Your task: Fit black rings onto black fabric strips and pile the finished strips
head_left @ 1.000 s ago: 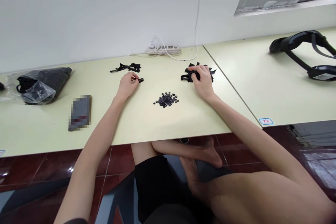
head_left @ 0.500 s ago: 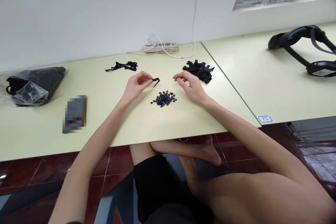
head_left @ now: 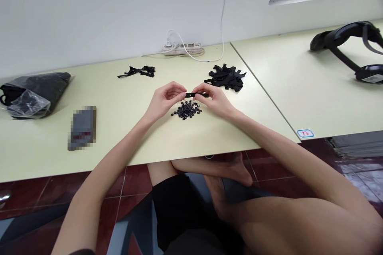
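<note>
We note both hands above the pale table (head_left: pixel 161 145), meeting over a short black strip (head_left: pixel 190 95). The left hand (head_left: pixel 167 99) has its thumb and forefinger nearly closed at the strip's left end, the other fingers loosely curled; the right hand (head_left: pixel 218 100) pinches the same strip farther along, thumb in front, with part of it showing past the thumb. A small light spot marks the strip between the two grips; we cannot tell whether it is a hole or a fitting. Just below the fingertips in our view lies a loose heap of small dark discs (head_left: pixel 187 110), several of them ring-like, set straight on the tabletop. Beyond the right hand: a thick pile of black strips (head_left: pixel 229 79); beyond the left, a smaller, straggling cluster (head_left: pixel 148 71) of similar pieces. The container on our record is a clear plastic bag (head_left: pixel 37 105), lying on its side at far left. It is well filled with dark, soft-looking material, bunched blacker toward the left end, where a loop shows; we cannot make out separate pieces through the creased plastic. Nearer us sits a blurred-out grey block (head_left: pixel 82 129); at the wall, a power strip (head_left: pixel 196 48) with one white plug seated at its left end.
</note>
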A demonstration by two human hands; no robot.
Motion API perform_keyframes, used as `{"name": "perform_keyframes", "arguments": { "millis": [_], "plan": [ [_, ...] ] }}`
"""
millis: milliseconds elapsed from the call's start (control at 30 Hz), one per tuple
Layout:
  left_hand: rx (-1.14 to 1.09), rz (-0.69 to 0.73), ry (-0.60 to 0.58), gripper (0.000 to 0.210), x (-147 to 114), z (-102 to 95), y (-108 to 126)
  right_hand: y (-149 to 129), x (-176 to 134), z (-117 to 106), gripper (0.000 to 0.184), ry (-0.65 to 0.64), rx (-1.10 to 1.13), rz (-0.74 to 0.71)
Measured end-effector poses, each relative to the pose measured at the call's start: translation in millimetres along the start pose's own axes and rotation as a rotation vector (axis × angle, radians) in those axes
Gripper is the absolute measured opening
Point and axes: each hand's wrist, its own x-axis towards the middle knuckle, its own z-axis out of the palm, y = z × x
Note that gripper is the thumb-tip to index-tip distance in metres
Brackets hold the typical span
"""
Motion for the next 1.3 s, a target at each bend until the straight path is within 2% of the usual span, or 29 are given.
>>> {"name": "perform_keyframes", "arguments": {
  "millis": [133, 267, 433, 600, 767, 900, 1033, 1200, 1300],
  "plan": [
    [0.007, -0.014, 0.051, 0.039, 2.7, -3.7, -1.6, 1.6, 0.0, 0.3, 0.013, -0.004, 0.079, 0.054],
    [-0.005, -0.023, 0.08, 0.042, 5.3, -6.2, -2.7, -0.1, 1.8, -1.3, 0.028, 0.006, 0.202, 0.1],
    [-0.206, -0.1, 0.13, 0.043, 9.1, -6.6, -4.0, -2.8, 5.6, -6.7, 0.048, 0.071, 0.333, 0.167],
    [-0.291, -0.2, 0.1, 0.041, 9.4, -8.5, -8.7, 3.8, 8.0, -9.0, 0.052, 0.114, 0.403, 0.22],
    [-0.314, -0.313, 0.031, 0.031, 8.7, -14.2, -19.5, 12.6, 16.4, -17.6, 0.06, 0.29, 0.449, 0.211],
    [-0.335, -0.359, 0.06, 0.024, 10.2, -16.1, -26.2, 21.8, 22.8, -34.7, 0.061, 0.493, 0.413, 0.152],
    [-0.348, -0.386, 0.107, 0.024, 12.9, -17.8, -29.9, 38.4, 23.6, -53.7, 0.056, 0.615, 0.425, 0.156],
    [-0.296, -0.384, 0.112, 0.027, 15.2, -22.1, -37.4, 57.0, 22.9, -64.5, 0.063, 0.586, 0.385, 0.196],
    [-0.011, -0.311, 0.112, 0.033, 16.4, -27.9, -45.2, 56.4, 24.1, -60.6, 0.051, 0.617, 0.491, 0.22]
  ]
}}
